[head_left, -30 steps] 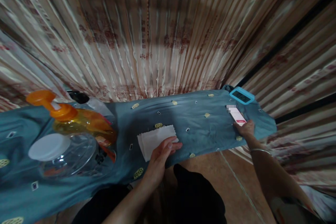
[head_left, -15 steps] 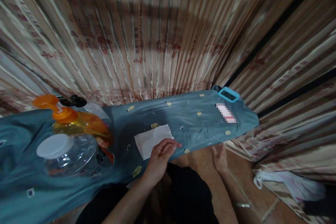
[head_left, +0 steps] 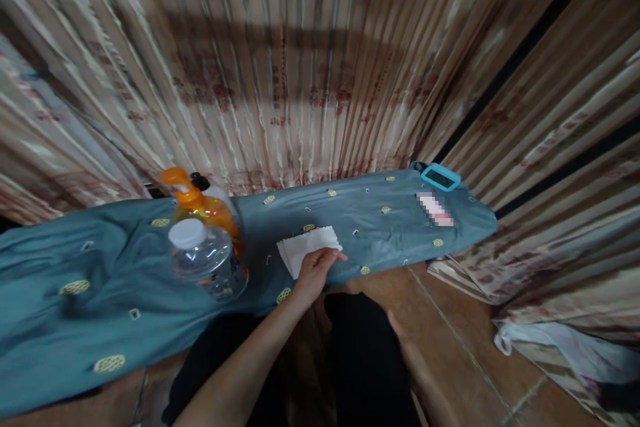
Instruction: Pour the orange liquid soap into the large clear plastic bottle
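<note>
At the far left we see only the teal patterned cloth (head_left: 100,267) draping the long surface, printed with small yellow medallions. Further in stand two containers close together: an amber bottle with an orange pump top (head_left: 200,210) at the back, and in front of it a clear plastic bottle with a white cap (head_left: 205,260), tilted toward us.

Just right of those lies a small stack of white square cloths with pinked edges (head_left: 307,247), flat on the teal cloth near its front edge. Our left hand (head_left: 315,273) rests on the stack's near corner, fingers curled down over the edge and pressing it; whether it pinches a layer or merely lies on top we cannot tell. The stack sits under and just beyond the fingertips.

Below, our right hand (head_left: 405,347) hangs low beside the dark trouser leg, over the brown floor, well apart from the stack, loose and holding nothing.

Toward the right end of the cloth lies a blurred white and pink card (head_left: 435,208), and just beyond it a blue-framed digital timer (head_left: 440,177). Striped curtains (head_left: 300,80) hang behind.
</note>
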Demonstrator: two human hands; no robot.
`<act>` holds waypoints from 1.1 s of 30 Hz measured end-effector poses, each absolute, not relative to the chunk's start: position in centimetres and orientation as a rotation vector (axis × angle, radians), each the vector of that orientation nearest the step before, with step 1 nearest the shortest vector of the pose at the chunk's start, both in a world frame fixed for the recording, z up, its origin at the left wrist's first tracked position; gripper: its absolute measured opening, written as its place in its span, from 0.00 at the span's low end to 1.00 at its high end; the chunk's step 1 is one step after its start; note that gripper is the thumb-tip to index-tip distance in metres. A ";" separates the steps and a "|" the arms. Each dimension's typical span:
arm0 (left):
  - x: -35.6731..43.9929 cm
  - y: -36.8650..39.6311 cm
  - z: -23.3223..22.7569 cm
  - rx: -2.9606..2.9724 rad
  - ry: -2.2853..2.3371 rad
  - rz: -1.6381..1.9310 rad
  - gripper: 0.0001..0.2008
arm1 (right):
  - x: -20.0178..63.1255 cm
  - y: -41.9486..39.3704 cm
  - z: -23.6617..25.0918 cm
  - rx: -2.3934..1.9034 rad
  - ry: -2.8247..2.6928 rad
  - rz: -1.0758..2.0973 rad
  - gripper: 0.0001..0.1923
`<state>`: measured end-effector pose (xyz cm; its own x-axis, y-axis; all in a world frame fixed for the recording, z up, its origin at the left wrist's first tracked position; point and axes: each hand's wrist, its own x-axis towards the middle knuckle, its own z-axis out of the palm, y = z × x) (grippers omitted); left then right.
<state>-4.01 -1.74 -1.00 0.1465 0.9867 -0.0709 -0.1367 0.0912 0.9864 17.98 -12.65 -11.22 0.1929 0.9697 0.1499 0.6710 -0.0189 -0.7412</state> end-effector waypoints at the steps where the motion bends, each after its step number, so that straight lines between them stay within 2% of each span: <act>1: -4.2 -1.8 -1.1 1.130 1.042 1.117 0.17 | 17.2 -12.6 -11.0 -1.745 -1.611 0.527 0.19; 4: -4.8 -2.1 -0.9 1.150 1.035 1.178 0.14 | 14.7 -12.1 -10.3 -1.689 -1.829 0.421 0.24; 8: -6.4 -3.8 -0.1 1.072 1.043 1.248 0.15 | 12.2 -11.5 -9.9 -1.584 -2.072 0.161 0.32; 13: -10.5 -8.5 0.8 1.063 1.122 1.385 0.14 | 11.6 -12.0 -9.7 -1.493 -2.201 -0.115 0.29; 18: -15.5 -12.9 0.9 1.007 1.375 1.618 0.17 | 11.9 -12.9 -7.9 -1.424 -2.224 -0.243 0.27; 20: -17.1 -13.1 1.0 1.016 1.485 1.816 0.23 | 12.4 -13.1 -7.4 -1.440 -2.186 -0.276 0.28; 22: -18.1 -12.4 1.1 1.048 1.597 1.974 0.36 | 13.1 -13.1 -7.3 -1.478 -2.138 -0.309 0.30; 25: -18.6 -10.2 0.8 1.046 1.722 1.948 0.50 | 14.1 -13.0 -8.0 -1.533 -2.096 -0.351 0.31; 29: -18.4 -7.2 0.0 1.027 1.703 1.937 0.59 | 14.2 -12.8 -8.8 -1.575 -2.083 -0.354 0.31; 33: -18.4 -5.8 -0.5 1.044 1.766 1.917 0.60 | 13.9 -12.6 -8.8 -1.559 -2.082 -0.316 0.31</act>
